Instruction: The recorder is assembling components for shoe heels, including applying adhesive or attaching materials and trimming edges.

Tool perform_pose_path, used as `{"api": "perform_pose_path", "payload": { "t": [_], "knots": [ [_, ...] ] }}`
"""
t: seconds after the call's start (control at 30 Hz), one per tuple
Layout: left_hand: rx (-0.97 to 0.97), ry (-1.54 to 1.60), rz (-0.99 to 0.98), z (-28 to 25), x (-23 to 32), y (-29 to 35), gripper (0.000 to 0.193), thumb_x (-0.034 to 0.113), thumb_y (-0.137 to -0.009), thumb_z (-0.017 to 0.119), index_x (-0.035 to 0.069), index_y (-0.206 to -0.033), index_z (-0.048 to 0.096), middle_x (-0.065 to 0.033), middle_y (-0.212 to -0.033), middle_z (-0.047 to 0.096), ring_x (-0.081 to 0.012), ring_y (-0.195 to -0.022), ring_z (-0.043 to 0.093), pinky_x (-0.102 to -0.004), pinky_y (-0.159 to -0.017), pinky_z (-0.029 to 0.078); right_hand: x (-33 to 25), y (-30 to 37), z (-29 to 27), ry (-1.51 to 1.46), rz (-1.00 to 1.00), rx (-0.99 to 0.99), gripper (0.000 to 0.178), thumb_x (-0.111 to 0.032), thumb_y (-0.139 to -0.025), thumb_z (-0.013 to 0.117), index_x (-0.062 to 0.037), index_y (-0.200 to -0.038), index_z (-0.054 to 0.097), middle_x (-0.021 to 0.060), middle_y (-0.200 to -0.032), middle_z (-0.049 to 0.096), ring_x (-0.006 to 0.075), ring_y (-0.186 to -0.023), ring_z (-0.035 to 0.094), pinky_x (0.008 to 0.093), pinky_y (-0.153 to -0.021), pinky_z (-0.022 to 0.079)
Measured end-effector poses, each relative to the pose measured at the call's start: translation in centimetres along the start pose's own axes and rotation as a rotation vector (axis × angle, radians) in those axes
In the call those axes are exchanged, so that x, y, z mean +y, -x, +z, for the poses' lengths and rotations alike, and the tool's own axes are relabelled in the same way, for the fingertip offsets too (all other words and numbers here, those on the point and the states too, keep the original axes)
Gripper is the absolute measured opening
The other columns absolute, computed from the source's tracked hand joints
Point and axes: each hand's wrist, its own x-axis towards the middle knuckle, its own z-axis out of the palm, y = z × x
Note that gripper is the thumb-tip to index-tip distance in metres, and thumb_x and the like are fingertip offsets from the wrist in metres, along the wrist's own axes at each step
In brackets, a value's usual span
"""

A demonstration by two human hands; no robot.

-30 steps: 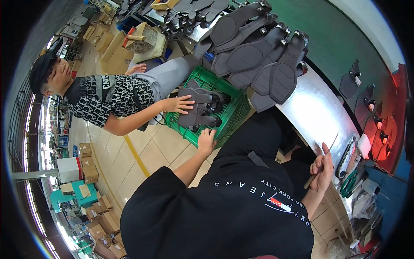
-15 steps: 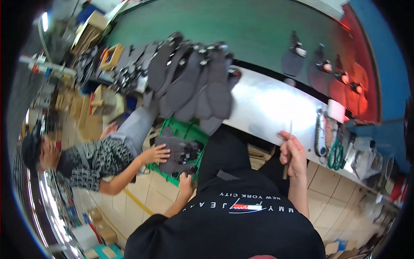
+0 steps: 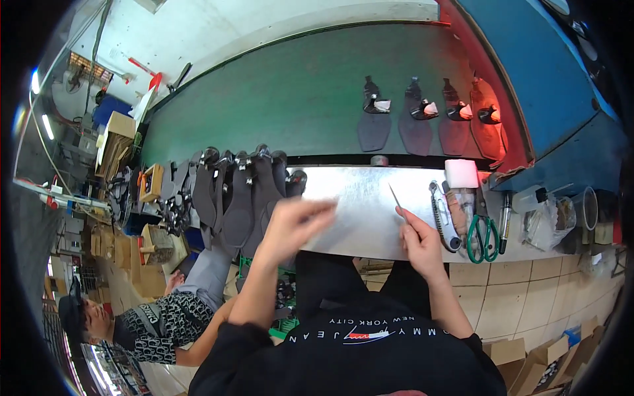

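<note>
A green conveyor belt (image 3: 264,99) runs behind a shiny metal worktop (image 3: 356,195). The thin, pointed metal tool (image 3: 395,197) slants up over the worktop, right of its middle, the right hand's (image 3: 421,245) grip closed around its lower end near the front edge. The left hand (image 3: 290,231), blurred, has its grip open beside dark grey sandal soles with black straps (image 3: 238,218) heaped at the worktop's left end. Green-handled scissors (image 3: 483,239) lie toward the right end.

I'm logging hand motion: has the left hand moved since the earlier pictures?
Yes: against the metal tabletop, the left hand has moved forward and right, from beside the green crate to over the tabletop's left part.
</note>
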Motion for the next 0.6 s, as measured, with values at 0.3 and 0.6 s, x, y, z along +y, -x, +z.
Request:
{"api": "perform_pose_path", "payload": {
  "t": [0.3,0.6],
  "knots": [
    [0.444,-0.349,0.078,8.1,-11.3,-26.2,0.045,0.039,-0.084,0.069,0.005,-0.113,0.068,-0.0228,-0.132,0.056,-0.0382,-0.130,0.046,-0.0464,-0.106,0.036,-1.3,-2.3,0.4,0.851,-0.366,0.104,0.047,0.001,-0.081,0.054,-0.0087,-0.127,0.060,0.0120,-0.093,0.053,0.0310,-0.087,0.053,0.0414,-0.076,0.046],
    [0.564,-0.423,0.147,11.5,-10.1,-21.7,0.037,0.035,-0.081,0.072,0.011,-0.110,0.070,-0.0262,-0.128,0.056,-0.0440,-0.121,0.051,-0.0474,-0.100,0.042,-2.5,-1.5,0.2,1.107,-0.377,0.024,0.040,0.004,-0.076,0.056,-0.0012,-0.115,0.063,0.0157,-0.112,0.053,0.0332,-0.098,0.052,0.0410,-0.086,0.045]
  ]
}}
